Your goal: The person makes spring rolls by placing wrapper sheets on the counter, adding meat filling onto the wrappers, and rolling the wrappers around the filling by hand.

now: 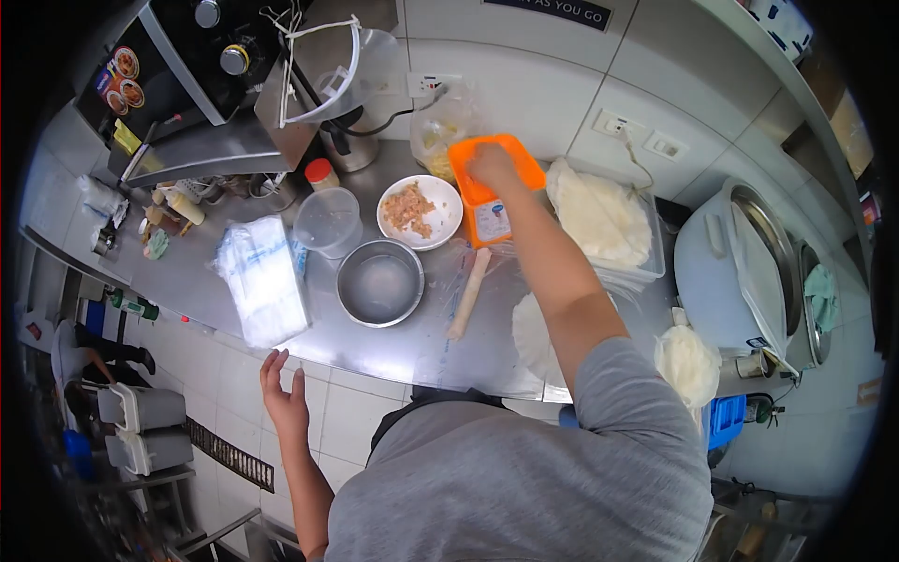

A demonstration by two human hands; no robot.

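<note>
My right hand [489,167] reaches down into an orange plastic container [526,169]; its fingers are hidden there, and what they touch cannot be seen. Off the counter's front edge, my left hand [284,393] hangs in the air with its fingers apart, holding nothing. To the left of the orange container is a white bowl [452,220] with chopped pinkish filling [409,209]. Nearer me stands a round metal pan [380,318]. A long, thin pale roll [468,295] lies on clear plastic, and a round white wrapper [535,337] is partly under my right arm.
On the left lie clear plastic bags [262,281] beside a clear tub [328,223]. A plastic box [655,248] holds stacked pale sheets [599,215]. A large white tub [726,272] stands far right. Another person [89,361] is at far left.
</note>
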